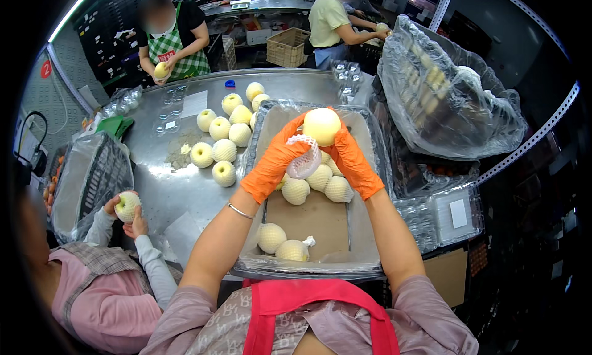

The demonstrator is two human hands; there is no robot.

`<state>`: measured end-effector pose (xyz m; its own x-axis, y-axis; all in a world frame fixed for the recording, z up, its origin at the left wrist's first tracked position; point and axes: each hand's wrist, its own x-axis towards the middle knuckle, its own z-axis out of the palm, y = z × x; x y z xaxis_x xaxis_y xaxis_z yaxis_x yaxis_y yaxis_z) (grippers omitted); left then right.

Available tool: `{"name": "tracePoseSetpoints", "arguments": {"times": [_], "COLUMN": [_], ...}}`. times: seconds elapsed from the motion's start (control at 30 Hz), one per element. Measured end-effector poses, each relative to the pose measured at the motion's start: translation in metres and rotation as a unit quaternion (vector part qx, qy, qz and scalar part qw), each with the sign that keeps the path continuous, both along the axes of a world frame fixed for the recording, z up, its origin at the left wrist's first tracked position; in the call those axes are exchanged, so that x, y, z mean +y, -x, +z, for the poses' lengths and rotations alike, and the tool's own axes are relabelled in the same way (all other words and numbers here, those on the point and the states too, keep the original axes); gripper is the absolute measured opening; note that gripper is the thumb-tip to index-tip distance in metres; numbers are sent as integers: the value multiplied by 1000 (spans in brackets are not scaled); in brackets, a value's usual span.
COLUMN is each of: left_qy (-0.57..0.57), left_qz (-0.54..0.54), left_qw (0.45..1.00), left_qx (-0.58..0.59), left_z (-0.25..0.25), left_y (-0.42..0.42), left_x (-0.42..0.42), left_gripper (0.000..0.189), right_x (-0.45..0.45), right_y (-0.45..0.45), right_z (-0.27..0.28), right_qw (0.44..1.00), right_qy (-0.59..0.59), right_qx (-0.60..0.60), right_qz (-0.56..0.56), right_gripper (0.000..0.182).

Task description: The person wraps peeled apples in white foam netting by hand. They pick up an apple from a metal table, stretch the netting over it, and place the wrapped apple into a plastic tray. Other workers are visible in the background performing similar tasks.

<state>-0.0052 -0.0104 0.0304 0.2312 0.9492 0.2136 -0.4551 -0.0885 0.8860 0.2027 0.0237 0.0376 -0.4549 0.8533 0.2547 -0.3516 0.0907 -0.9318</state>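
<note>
Above a plastic-lined crate [377, 137], both my hands, in orange gloves, hold a pale yellow round fruit [322, 126]. My left hand [277, 158] touches its left side and also has a white foam net sleeve [305, 161] at its fingers. My right hand [354, 161] grips the fruit's right side. Below, several fruits in foam nets [296, 191] lie in the crate, and two more [272, 238] rest at its near end on brown cardboard [307, 218]. Netted fruits [224, 150] also stand on the metal table [152, 165], left of the crate.
A co-worker at lower left holds a netted fruit [127, 207]; another across the table holds a fruit [161, 70]. A third person stands at the back. A lined crate [92, 184] is at left, a plastic-covered crate [444, 91] at right, with clear plastic trays [455, 216] below it.
</note>
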Motion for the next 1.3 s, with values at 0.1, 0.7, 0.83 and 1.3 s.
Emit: {"name": "tracePoseSetpoints", "arguments": {"times": [0.1,0.7,0.83,1.3], "left_qy": [-1,-100,-78,9], "left_qz": [16,450,401,296], "left_qw": [997,864,893,889], "left_qx": [75,200,188,349], "left_z": [18,-40,-34,-19], "left_y": [-5,9,5,4], "left_x": [-9,32,27,14], "left_gripper": [74,51,57,28], "right_x": [5,-24,-25,-6], "right_y": [-5,6,12,17], "right_z": [-5,25,16,-5], "right_qw": [998,980,951,966], "right_qy": [14,-118,-205,-96], "right_qx": [-65,-159,-227,-125], "right_qz": [7,-6,-35,-204], "right_gripper": [72,92,92,88]}}
